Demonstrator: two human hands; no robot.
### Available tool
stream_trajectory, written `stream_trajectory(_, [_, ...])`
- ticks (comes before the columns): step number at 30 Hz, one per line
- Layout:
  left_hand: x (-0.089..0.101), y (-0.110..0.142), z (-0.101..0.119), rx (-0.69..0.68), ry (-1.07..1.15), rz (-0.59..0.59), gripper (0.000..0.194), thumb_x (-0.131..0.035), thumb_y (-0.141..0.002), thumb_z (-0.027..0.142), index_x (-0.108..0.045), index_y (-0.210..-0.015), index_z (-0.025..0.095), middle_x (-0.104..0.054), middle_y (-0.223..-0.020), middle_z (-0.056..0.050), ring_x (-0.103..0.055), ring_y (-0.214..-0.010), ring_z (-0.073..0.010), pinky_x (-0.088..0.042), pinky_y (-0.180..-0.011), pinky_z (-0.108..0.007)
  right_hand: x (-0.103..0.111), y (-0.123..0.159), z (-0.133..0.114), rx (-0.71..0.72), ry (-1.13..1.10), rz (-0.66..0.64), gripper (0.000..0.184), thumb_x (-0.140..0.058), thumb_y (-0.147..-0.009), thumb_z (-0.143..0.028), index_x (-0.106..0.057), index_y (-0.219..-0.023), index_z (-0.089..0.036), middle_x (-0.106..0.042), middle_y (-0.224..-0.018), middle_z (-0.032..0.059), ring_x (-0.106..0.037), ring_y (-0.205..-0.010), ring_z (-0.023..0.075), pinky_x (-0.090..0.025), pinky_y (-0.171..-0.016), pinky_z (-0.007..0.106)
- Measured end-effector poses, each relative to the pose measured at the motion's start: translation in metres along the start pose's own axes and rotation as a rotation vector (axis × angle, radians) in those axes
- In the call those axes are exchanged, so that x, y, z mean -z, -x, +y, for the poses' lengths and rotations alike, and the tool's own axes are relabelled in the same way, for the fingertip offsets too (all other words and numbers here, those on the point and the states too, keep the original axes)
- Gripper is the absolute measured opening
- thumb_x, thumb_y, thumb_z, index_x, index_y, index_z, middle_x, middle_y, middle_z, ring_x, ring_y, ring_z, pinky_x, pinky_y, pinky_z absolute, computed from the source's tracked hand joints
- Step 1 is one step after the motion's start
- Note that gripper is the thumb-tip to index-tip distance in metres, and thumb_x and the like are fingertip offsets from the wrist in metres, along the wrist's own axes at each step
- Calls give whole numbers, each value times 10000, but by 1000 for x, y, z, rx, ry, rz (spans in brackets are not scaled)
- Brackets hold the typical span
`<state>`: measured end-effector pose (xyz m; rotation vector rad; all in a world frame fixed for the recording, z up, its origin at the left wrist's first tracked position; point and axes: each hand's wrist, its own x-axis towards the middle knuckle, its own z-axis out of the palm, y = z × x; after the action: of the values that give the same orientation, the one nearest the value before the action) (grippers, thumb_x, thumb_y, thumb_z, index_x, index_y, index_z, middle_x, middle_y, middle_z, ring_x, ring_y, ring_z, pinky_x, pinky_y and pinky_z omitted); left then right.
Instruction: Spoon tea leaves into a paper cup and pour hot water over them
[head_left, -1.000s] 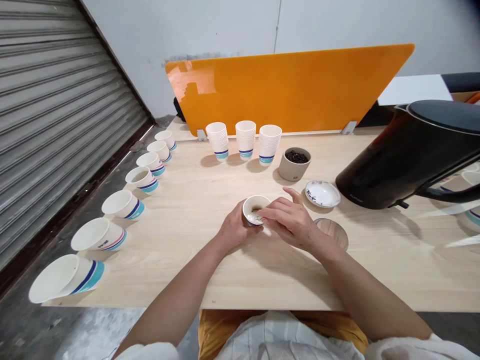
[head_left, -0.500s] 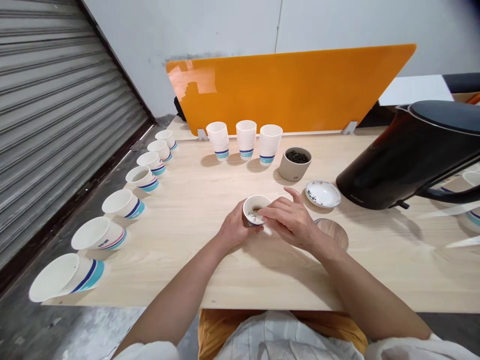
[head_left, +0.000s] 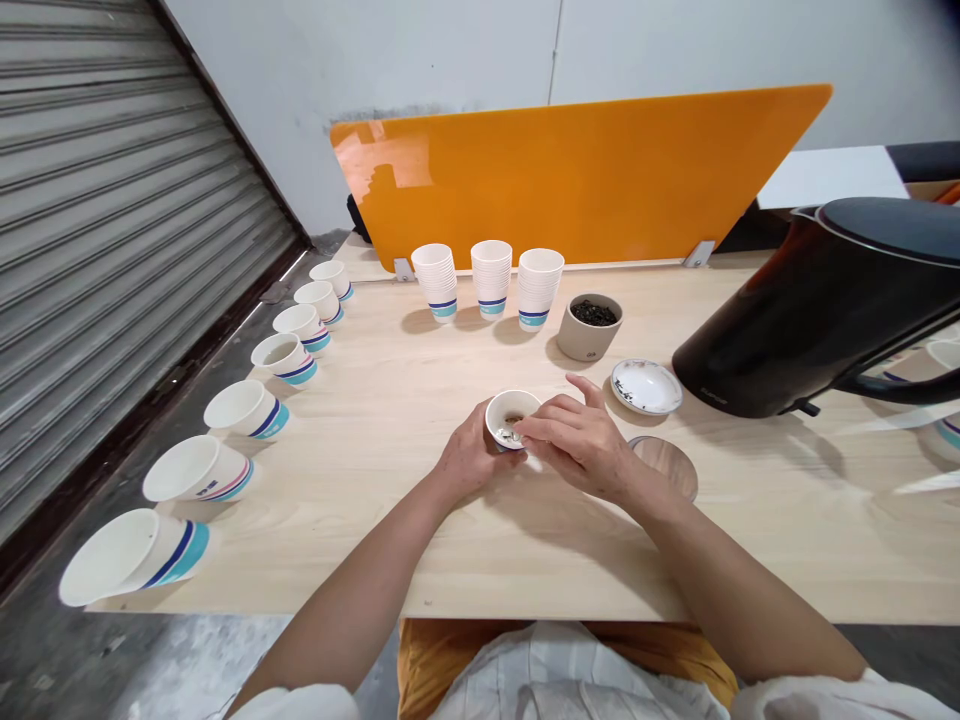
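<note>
A white paper cup (head_left: 499, 410) is upright near the middle of the table, with my left hand (head_left: 469, 453) wrapped round its side. Dark stuff and pale bits show inside; I cannot make out what they are. My right hand (head_left: 581, 445) is at the cup's right rim, its fingertips pinched over the opening and the index or little finger side partly raised. Whatever those fingertips hold is too small to tell. Close by are a white patterned dish (head_left: 646, 386), a round wooden lid (head_left: 666, 466) partly behind my right wrist, and a grey pot (head_left: 587, 341) of dark dried leaves (head_left: 593, 313).
Several single paper cups (head_left: 238, 408) line the left edge; one holds liquid. Three stacks of cups (head_left: 492, 290) stand before an orange divider (head_left: 577, 180). A large black kettle (head_left: 765, 320) occupies the right, with more cups (head_left: 946, 432) behind it.
My right fingertips have shifted very slightly at the cup's rim, and the pale bits inside look a little different. Everything else stays put.
</note>
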<state>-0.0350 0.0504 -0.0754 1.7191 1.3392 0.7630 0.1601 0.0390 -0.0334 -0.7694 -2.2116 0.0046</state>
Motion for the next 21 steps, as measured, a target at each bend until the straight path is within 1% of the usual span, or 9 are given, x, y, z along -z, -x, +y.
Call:
stream_trajectory(4, [-1, 0, -1, 11, -22, 4, 770, -760, -644, 304, -476, -1355, 222, -615, -1221, -37, -584, -1095, -225, -476, -938, -311, 5, -2, -2, -22, -52, 15, 119, -535, -932, -139, -619, -982, -208, -674, -777, -13, -585, -722, 124, -254, -1071, 425])
stream_trajectory(8, [0, 0, 2, -5, -40, 4, 772, -751, -647, 336, -475, -1355, 197, -615, -1219, -52, -588, -1090, -233, -483, -929, -316, 0, 1, -1, -3, -159, -5, 119, -550, -937, -154, -631, -998, -216, -683, -847, -5, -608, -785, 117, -230, -1087, 430])
stream_trajectory(12, [0, 1, 1, 1, -14, -5, 734, -753, -659, 334, -489, -1335, 229, -611, -1224, -20, -584, -1096, -207, -485, -911, -283, -3, 2, 1, 12, -95, -14, 134, -537, -944, -140, -630, -996, -222, -688, -856, -12, -604, -794, 116, -200, -1095, 442])
stream_trajectory(16, [-1, 0, -3, -22, 5, 7, 748, -767, -649, 298, -486, -1339, 237, -610, -1228, -8, -577, -1101, -191, -476, -920, -263, 2, -1, 1, -7, -26, 3, 125, -541, -933, -124, -623, -984, -204, -683, -811, -12, -592, -746, 122, -222, -1083, 442])
stream_trajectory(19, [-2, -1, -4, -7, -1, 8, 774, -769, -639, 301, -476, -1353, 231, -614, -1217, -14, -582, -1089, -198, -476, -927, -276, 4, -1, 0, -32, -76, 6, 119, -531, -939, -133, -620, -990, -194, -661, -763, -16, -589, -710, 116, -241, -1079, 431])
stream_trajectory(21, [-2, -1, -2, 9, -14, 4, 778, -761, -639, 306, -474, -1357, 223, -613, -1218, -23, -584, -1088, -207, -479, -922, -286, 3, -1, -1, -34, -134, 2, 106, -542, -942, -153, -622, -991, -202, -669, -794, -12, -605, -736, 118, -243, -1080, 425])
